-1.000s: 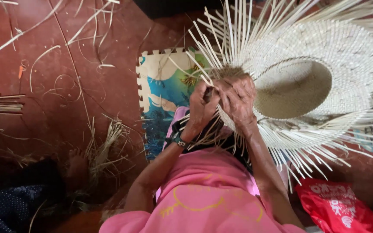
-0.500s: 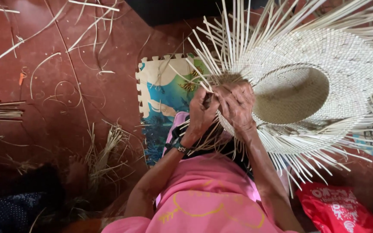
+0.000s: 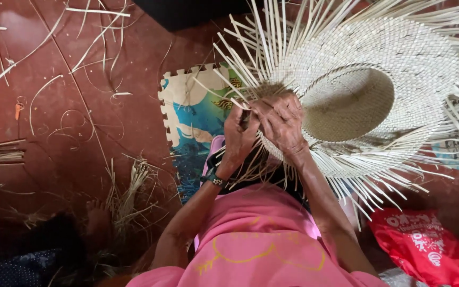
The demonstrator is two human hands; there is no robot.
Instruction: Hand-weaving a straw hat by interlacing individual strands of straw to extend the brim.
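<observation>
Two bare hands were seen working at the edge of a half-woven straw hat [image 3: 378, 69], which was held up over the person's lap at the upper right of the head view, crown hollow facing the camera and loose unwoven strips fanning out all round its brim. The left hand [image 3: 239, 139] was closed in a pinch on a pale strip at the brim's near-left edge, and the right hand [image 3: 283, 126] was clenched on the brim itself just beside it, the knuckles of the two touching. Compared with half a second and one second before, the hands were found at the same spot on the brim and the hat was hardly turned, so the weaving was judged to be held at that one strip, not yet moved along. A dark wristband [image 3: 214, 179] was worn on the left wrist, and a pink garment [image 3: 261, 239] covered the lap below. Under the hat a foam puzzle mat [image 3: 192, 122] with a blue picture was laid on the reddish floor [image 3: 54, 175], where straw offcuts [image 3: 128, 191] were scattered. A red plastic bag [image 3: 426, 247] was seen at the lower right.
</observation>
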